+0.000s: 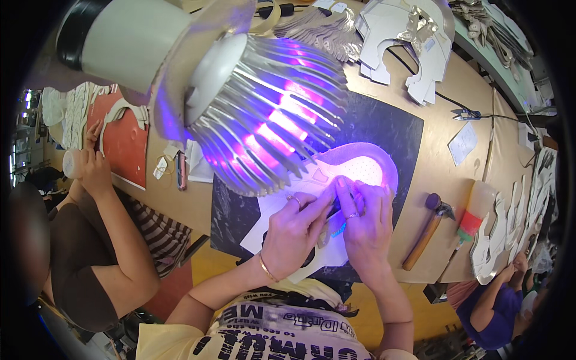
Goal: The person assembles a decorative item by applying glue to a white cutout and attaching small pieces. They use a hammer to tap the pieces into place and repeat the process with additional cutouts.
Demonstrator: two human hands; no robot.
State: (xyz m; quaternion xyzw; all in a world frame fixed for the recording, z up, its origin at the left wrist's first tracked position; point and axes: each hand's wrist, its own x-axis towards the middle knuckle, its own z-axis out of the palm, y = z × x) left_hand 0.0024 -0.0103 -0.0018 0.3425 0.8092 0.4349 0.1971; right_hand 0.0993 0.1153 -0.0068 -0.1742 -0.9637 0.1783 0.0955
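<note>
Both hands press on a flat white shoe-upper panel (336, 180) lying on a dark rectangular work mat (384, 129) under a finned metal lamp glowing violet (264, 114); the left hand (294, 231) pinches narrow onto a small dark tool — what it is I cannot tell; the right hand (366, 222) lies curled, fingertips touching the panel; its long axis runs from near left to far right, the perforated toe just beyond the right fingers; a wooden-handled hammer (429, 228) rests well to the right.

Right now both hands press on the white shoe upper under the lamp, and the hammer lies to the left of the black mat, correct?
Not quite. The head view shows the hammer right of the black mat. Both hands, left and right, do press on the white shoe upper under the lamp.
</note>
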